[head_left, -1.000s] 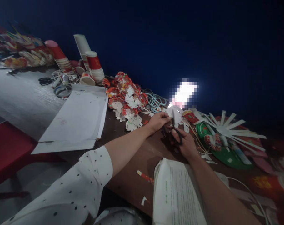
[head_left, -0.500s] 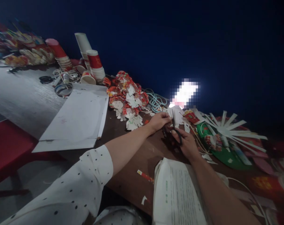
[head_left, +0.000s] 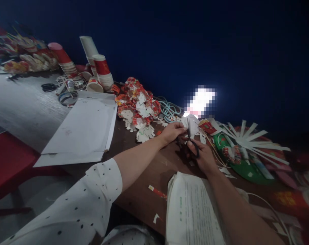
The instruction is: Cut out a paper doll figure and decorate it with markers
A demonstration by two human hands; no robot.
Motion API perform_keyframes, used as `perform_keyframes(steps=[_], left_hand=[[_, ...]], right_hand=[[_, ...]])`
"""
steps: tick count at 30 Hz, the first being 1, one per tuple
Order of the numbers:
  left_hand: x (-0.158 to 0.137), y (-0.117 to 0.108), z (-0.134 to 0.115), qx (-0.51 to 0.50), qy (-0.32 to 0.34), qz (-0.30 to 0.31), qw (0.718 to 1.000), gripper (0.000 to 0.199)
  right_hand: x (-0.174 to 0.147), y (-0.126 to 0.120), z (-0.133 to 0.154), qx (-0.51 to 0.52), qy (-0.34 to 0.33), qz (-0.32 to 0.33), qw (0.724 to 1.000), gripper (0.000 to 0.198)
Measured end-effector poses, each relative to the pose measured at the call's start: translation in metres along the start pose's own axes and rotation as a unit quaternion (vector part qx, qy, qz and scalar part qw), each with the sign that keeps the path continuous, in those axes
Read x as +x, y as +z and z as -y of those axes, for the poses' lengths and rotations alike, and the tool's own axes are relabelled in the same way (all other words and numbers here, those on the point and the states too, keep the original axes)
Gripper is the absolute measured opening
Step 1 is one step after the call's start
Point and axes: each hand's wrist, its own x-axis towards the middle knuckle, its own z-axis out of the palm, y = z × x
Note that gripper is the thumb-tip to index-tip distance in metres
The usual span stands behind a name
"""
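My right hand (head_left: 204,156) is closed round the black handles of a pair of scissors (head_left: 195,148). The blades point up and away, close to the fingertips of my left hand (head_left: 173,132). That left hand pinches a white paper piece (head_left: 190,124), which the blades overlap; whether they are apart is too dark to tell. Behind the paper glows a bright pixelated screen (head_left: 200,101). Left of my hands lies a heap of red-and-white cut paper pieces (head_left: 141,102), with white cut pieces (head_left: 145,133) in front.
A thick open book (head_left: 192,211) lies near me. On the right, white paper strips (head_left: 246,139) fan out over a green round tray (head_left: 248,177). At left are a white flat box (head_left: 79,127), stacked paper cups (head_left: 103,73), tape (head_left: 67,98), other scissors (head_left: 49,87) and a red stool (head_left: 11,160).
The view has shifted very slightly. My right hand and the scissor handles have moved a little, while my left hand keeps its pinch on the paper.
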Motion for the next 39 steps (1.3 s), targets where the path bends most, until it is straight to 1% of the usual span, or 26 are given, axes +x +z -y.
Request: perform_keyframes(steps=[8,13,17,22,25,31,39], left_hand=[[0.0,0.0,0.001,-0.011,-0.001,0.0,1.0,0.028],[0.0,0.001,-0.001,-0.002,-0.01,-0.006,1.0,0.029],[0.0,0.001,-0.002,-0.011,-0.011,-0.001,1.0,0.031],[0.001,0.0,-0.001,-0.008,-0.007,0.0,1.0,0.031],[0.001,-0.001,-0.001,-0.003,-0.008,0.001,1.0,0.033],[0.0,0.0,-0.004,0.008,-0.005,0.001,1.0,0.033],[0.0,-0.001,-0.002,0.002,-0.009,0.001,1.0,0.026]], right_hand=[[-0.001,0.001,0.003,-0.003,0.0,-0.002,1.0,0.046],[-0.002,0.004,0.008,0.006,0.015,-0.018,1.0,0.051],[-0.001,0.003,0.005,-0.002,0.011,-0.018,1.0,0.053],[0.002,-0.002,-0.002,-0.026,0.009,-0.001,1.0,0.055],[0.002,-0.003,-0.002,-0.03,0.005,-0.004,1.0,0.055],[0.001,-0.001,0.001,-0.022,0.02,-0.012,0.999,0.054],[0.003,-0.003,-0.004,-0.019,0.024,-0.009,1.0,0.056]])
